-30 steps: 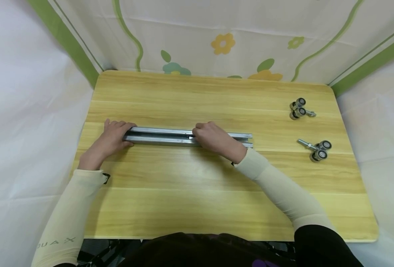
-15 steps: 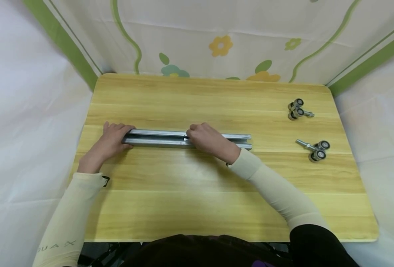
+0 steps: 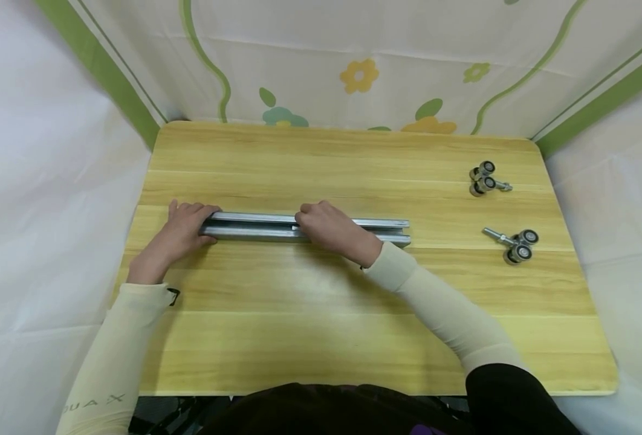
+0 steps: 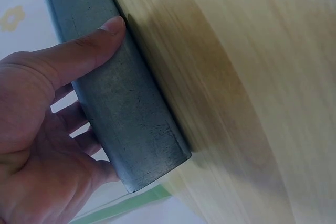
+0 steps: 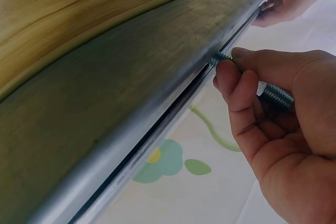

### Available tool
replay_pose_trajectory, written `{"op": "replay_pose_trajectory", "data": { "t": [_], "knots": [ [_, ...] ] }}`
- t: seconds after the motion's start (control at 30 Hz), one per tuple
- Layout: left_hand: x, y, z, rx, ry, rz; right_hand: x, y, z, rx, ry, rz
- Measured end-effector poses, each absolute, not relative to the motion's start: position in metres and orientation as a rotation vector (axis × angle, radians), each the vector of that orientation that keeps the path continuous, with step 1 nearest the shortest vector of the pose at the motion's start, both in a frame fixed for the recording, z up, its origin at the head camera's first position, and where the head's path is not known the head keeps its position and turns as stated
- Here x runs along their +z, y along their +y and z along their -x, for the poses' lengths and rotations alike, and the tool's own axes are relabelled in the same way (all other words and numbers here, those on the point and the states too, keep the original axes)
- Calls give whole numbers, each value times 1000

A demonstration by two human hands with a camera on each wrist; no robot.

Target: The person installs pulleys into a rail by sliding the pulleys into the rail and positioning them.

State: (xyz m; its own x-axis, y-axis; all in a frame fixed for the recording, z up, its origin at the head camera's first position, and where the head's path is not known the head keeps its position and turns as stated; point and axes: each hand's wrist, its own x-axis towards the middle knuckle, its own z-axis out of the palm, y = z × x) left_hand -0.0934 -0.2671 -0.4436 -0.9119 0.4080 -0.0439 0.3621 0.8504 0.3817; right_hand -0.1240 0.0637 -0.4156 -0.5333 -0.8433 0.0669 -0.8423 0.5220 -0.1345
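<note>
A grey metal channel rail [image 3: 250, 232] lies lengthwise on the table, its long slot facing up. My left hand [image 3: 182, 231] grips the rail's left end; in the left wrist view the thumb lies along one side wall [image 4: 126, 98] and the fingers reach round the other. Near the rail's middle, my right hand [image 3: 333, 229] pinches a threaded bolt [image 5: 276, 96] that stands out of the slot. Thumb and curled fingers cover part of the bolt, and whatever it joins inside the rail is hidden.
At the table's right side lie two roller trolleys, one farther back [image 3: 483, 179] and one nearer [image 3: 517, 246], each with wheels and a threaded bolt. The wooden table [image 3: 321, 338] is bordered by a white flowered curtain [image 3: 310, 48] behind and white cloth at both sides.
My right hand has slid left along the rail with the bolt. My left hand keeps its grip on the rail's end, and the two trolleys lie as before.
</note>
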Motion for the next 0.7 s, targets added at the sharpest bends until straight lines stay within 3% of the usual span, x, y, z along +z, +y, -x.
{"op": "replay_pose_trajectory", "data": {
  "t": [0.7],
  "knots": [
    [-442, -268, 93, 538, 2846, -550, -423, 54, 123, -266, 2812, 1422]
  ]
}}
